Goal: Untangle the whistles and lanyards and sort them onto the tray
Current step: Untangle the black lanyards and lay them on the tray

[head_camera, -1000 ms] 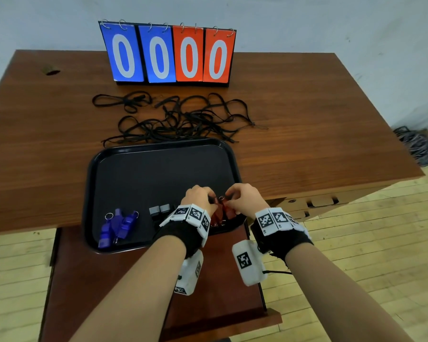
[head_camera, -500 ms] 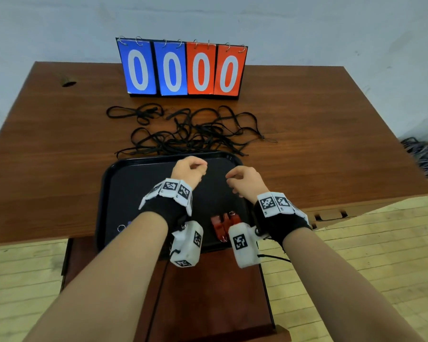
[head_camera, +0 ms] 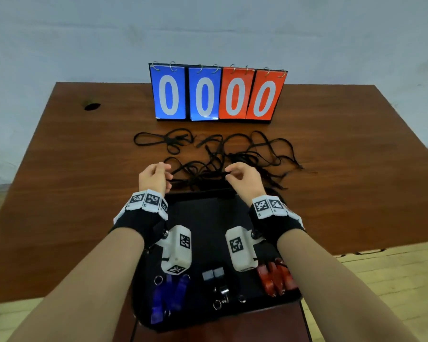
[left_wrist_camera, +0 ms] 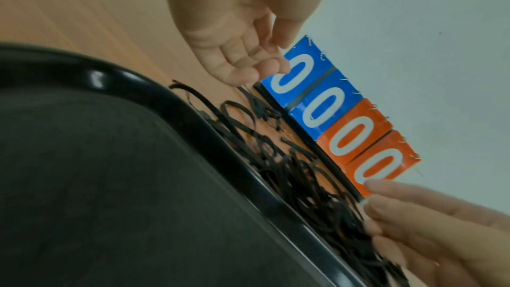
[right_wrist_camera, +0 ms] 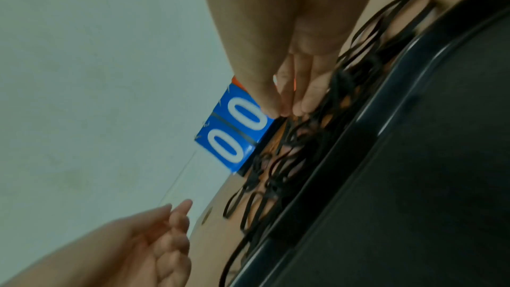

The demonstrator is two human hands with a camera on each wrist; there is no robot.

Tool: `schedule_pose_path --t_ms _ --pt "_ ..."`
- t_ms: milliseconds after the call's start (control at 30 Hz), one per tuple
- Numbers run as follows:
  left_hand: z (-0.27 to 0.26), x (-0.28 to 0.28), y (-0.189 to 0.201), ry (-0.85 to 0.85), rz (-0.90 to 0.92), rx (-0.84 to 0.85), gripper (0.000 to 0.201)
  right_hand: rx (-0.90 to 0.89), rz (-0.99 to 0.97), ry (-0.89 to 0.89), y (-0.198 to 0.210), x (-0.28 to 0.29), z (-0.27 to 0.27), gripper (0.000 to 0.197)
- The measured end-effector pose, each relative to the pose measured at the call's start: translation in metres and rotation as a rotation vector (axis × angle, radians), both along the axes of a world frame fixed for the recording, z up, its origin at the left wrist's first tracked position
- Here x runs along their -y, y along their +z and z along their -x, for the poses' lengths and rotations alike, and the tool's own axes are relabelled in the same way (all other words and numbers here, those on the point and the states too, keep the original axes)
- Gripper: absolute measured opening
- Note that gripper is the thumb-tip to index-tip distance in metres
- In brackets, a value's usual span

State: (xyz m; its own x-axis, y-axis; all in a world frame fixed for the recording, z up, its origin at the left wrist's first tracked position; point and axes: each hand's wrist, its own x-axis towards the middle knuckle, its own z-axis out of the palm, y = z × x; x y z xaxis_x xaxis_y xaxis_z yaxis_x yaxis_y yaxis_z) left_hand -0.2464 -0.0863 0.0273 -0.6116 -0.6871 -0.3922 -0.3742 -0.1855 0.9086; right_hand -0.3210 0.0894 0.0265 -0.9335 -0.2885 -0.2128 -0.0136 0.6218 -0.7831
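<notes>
A tangle of black lanyards (head_camera: 232, 154) lies on the wooden table just beyond the far rim of the black tray (head_camera: 208, 218). My left hand (head_camera: 167, 176) hovers over the tangle's left side with its fingers loosely curled and nothing in them, as the left wrist view (left_wrist_camera: 248, 62) shows. On the tangle's near middle, my right hand (head_camera: 230, 175) brings thumb and forefinger together on a strand (right_wrist_camera: 287, 121). Along the tray's near edge lie blue whistles (head_camera: 169, 294), grey and dark whistles (head_camera: 214, 274) and red whistles (head_camera: 276, 280).
A flip scoreboard (head_camera: 218, 95) reading 0000 stands at the back of the table behind the lanyards. A round cable hole (head_camera: 92, 106) sits at the far left. The tray overhangs the table's near edge onto a lower wooden surface.
Both hands left the red whistles on the tray's near right, then moved forward across the tray to the lanyard tangle. The camera tilted down, so the tray sits lower in view.
</notes>
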Motion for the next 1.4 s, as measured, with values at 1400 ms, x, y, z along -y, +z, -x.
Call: schedule_pose_path --t_ms 1400 --pt "-0.001 0.064 -0.038 -0.519 0.508 0.381 0.016 -0.176 -0.231 0.262 -0.012 0.094 0.014 0.032"
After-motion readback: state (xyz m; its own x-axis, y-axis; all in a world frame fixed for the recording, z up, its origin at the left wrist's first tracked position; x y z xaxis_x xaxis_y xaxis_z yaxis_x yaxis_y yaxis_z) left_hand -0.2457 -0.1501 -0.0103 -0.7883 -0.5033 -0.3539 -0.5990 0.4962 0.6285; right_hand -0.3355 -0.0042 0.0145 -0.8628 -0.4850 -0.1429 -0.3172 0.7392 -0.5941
